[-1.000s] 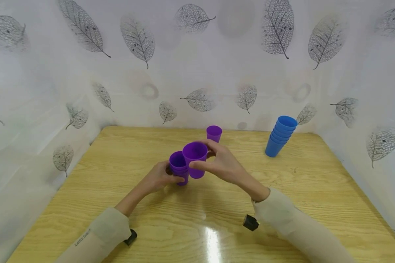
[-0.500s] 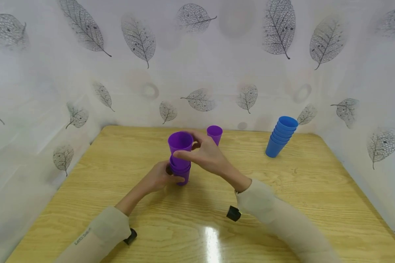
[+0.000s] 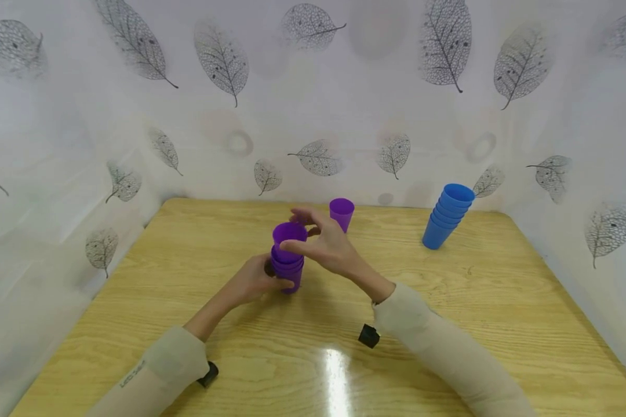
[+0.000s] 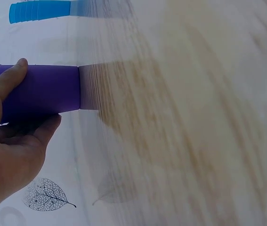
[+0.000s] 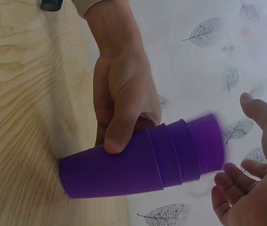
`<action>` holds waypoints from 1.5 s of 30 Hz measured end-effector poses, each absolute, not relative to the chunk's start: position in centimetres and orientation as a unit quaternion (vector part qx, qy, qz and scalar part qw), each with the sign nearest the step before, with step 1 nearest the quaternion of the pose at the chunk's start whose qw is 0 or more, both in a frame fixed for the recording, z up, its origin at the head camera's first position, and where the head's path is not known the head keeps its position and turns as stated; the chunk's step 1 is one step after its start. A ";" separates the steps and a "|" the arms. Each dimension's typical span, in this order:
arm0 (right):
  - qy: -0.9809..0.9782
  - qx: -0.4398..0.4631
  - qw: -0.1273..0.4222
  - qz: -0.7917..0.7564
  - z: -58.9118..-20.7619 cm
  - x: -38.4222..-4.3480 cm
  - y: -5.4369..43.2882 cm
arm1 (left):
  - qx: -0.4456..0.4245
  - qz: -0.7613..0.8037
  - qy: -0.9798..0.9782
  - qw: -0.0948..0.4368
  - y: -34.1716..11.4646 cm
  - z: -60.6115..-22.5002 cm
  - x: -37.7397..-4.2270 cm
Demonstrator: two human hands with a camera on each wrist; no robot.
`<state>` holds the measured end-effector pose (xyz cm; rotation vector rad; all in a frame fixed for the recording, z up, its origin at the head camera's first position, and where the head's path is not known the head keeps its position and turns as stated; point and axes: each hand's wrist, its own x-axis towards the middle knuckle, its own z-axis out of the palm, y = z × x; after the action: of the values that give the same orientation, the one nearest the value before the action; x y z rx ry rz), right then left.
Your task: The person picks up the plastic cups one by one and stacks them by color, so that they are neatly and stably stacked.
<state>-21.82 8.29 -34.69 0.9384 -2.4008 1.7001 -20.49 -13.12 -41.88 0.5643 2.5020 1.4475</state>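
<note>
My left hand grips a stack of purple cups low on its side, thumb in front and fingers behind. In the right wrist view the stack's base is at the wooden surface. The topmost purple cup looks blurred and sits partway into the cup below, its rim standing higher. Beside that rim, my right hand has its thumb and fingers spread around the cup. In the right wrist view its fingers are apart from the cup. Behind the hands stands a single purple cup.
A tall, leaning stack of blue cups stands at the back right of the wooden table. A leaf-patterned white sheet hangs behind the table and along its sides. Small black devices sit under both sleeves.
My right hand brought a purple cup leftward over the stack, then let it go, and the cup dropped lower into it. My left hand has kept its hold on the stack.
</note>
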 end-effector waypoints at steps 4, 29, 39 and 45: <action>-0.779 0.298 0.032 0.550 -35.4 -22.0 9.2 | 0.187 0.490 0.845 0.102 -13.1 -41.8 -20.4; -0.799 0.200 0.015 0.567 -39.6 -23.3 15.7 | 0.177 0.492 0.846 0.106 -12.8 -41.7 -20.3; -0.821 0.165 0.034 0.545 -41.1 -24.2 18.6 | 0.172 0.488 0.849 0.106 -12.9 -41.7 -20.4; -0.836 0.131 0.049 0.531 -41.8 -25.2 20.1 | 0.175 0.496 0.844 0.106 -12.8 -41.9 -20.4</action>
<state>-25.21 20.09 -41.81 0.3985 -2.5474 1.6180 -20.44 -12.77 -41.87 0.5158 2.4843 1.4617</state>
